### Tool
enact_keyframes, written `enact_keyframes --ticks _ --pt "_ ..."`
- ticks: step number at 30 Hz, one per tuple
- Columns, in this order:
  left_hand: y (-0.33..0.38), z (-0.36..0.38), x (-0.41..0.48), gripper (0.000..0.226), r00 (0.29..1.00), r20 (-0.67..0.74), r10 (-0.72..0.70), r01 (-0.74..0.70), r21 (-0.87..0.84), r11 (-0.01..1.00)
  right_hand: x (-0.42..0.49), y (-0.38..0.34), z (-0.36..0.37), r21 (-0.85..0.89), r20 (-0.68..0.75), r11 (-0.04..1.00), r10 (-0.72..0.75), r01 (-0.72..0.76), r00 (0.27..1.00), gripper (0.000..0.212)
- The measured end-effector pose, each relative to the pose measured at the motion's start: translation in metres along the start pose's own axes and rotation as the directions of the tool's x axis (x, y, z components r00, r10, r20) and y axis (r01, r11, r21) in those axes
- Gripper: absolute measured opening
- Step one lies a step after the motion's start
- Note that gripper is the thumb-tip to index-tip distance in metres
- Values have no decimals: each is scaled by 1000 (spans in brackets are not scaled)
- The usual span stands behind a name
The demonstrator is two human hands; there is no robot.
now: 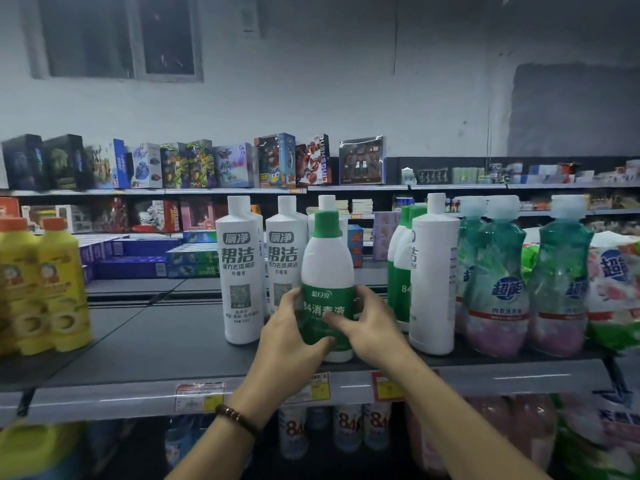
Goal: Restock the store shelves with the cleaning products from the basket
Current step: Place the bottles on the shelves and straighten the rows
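Note:
A white bottle with a green cap and green label, the disinfectant bottle [327,265], stands upright near the front edge of the grey shelf [156,341]. My left hand [289,344] wraps its lower left side and my right hand [372,323] grips its right side, thumb across the label. A beaded bracelet circles my left wrist. White toilet-cleaner bottles [240,271] stand just left and behind. More green-and-white bottles [401,268] and a tall white bottle [434,278] stand to the right. No basket is in view.
Yellow bottles [45,289] crowd the shelf's left end. Teal and pink detergent bottles [495,282] and bagged powder [616,289] fill the right end. Price tags [199,396] line the shelf edge. A lower shelf holds more bottles [346,431]. Toy boxes [194,164] sit on far shelves.

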State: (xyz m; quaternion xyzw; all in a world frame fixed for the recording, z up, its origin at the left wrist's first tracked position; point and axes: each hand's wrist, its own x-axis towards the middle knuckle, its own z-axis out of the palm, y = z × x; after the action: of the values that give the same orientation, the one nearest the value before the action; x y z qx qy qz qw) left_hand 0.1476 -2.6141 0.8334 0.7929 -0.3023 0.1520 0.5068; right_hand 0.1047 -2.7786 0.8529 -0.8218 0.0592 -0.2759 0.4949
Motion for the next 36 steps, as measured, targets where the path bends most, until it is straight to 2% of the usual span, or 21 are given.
enact_keyframes --ticks 5,9,12,16,19,23,25,27,28,29,32,36 --pt "-3 1 -1 91 998 -57 33 -37 -79 996 -7 2 -4 223 -24 974 -20 25 1000 29" --pt "4 12 -4 98 990 -113 83 -98 -138 985 -11 -4 -15 266 -59 962 -43 57 997 24" --pt "9 22 -6 102 981 -167 100 -126 -155 980 -13 -7 -23 202 -80 976 -69 83 994 26" --pt "24 42 -13 108 964 -225 139 -163 -92 982 -21 -10 -27 102 -194 987 -104 126 975 29" --pt "32 54 -12 102 956 -262 129 -179 -178 967 -30 -15 -30 -25 -261 987 -158 157 952 33" --pt "37 62 -9 97 954 -272 130 -194 -227 954 -38 -22 -54 -21 -221 980 -195 196 955 16" --pt "41 66 -8 86 956 -262 132 -202 -261 944 -36 -17 -71 -148 -377 966 -253 212 891 16" --pt "42 71 -4 71 963 -237 129 -201 -313 928 -30 -8 -85 -349 -558 927 -322 136 765 32" --pt "42 73 -3 64 968 -215 129 -198 -339 920 -27 -3 -91 -399 -605 913 -329 81 725 43" --pt "43 75 -1 60 972 -194 132 -195 -356 914 -24 0 -97 -414 -624 910 -306 29 719 53" --pt "45 77 4 60 978 -151 140 -188 -374 908 -14 7 -104 -391 -581 917 -178 -80 794 75" --pt "47 79 7 75 980 -125 157 -192 -355 915 -3 14 -105 -389 -531 918 -157 -75 833 84"
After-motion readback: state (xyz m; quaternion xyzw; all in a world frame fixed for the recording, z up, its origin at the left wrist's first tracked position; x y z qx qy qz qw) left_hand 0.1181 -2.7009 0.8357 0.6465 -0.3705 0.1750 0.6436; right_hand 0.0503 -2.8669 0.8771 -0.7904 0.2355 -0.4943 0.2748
